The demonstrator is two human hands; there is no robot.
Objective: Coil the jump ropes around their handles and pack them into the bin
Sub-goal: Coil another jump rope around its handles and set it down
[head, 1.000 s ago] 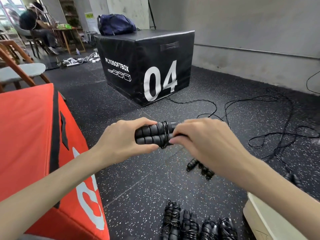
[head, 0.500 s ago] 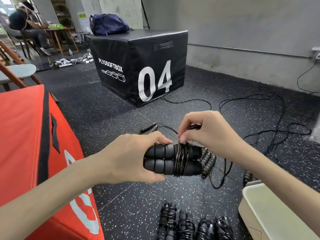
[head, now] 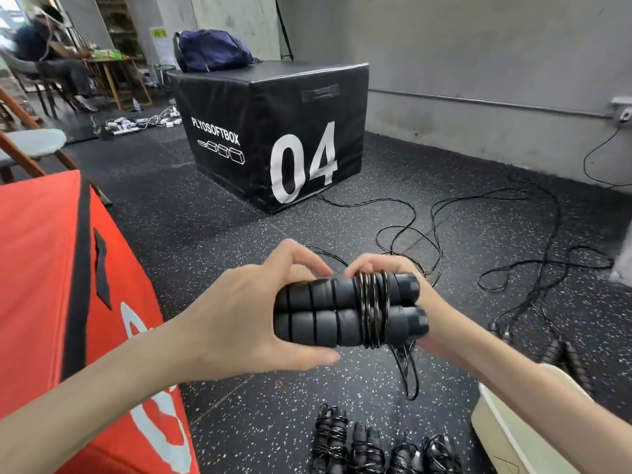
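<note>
My left hand (head: 239, 316) grips two black foam jump-rope handles (head: 321, 313) held side by side, level, in front of me. Several turns of thin black rope (head: 372, 311) circle the handles near their right ends. My right hand (head: 383, 268) sits behind the handles with its fingers curled over the coil; most of it is hidden. A loop of rope hangs below the handles toward the floor. The cream bin (head: 513, 436) stands at the lower right under my right forearm. Several coiled ropes (head: 383, 446) lie in a row on the floor at the bottom.
A red plyo box (head: 61, 302) stands close on my left, a black box (head: 273, 131) marked 04 ahead. Loose ropes (head: 513, 261) sprawl over the floor to the right, with more handles (head: 564, 354) near the bin. A person sits at a table far left.
The handles have come closer and higher in view. My right hand went from pinching rope above the coil to reaching behind the handles. The coil has gained turns.
</note>
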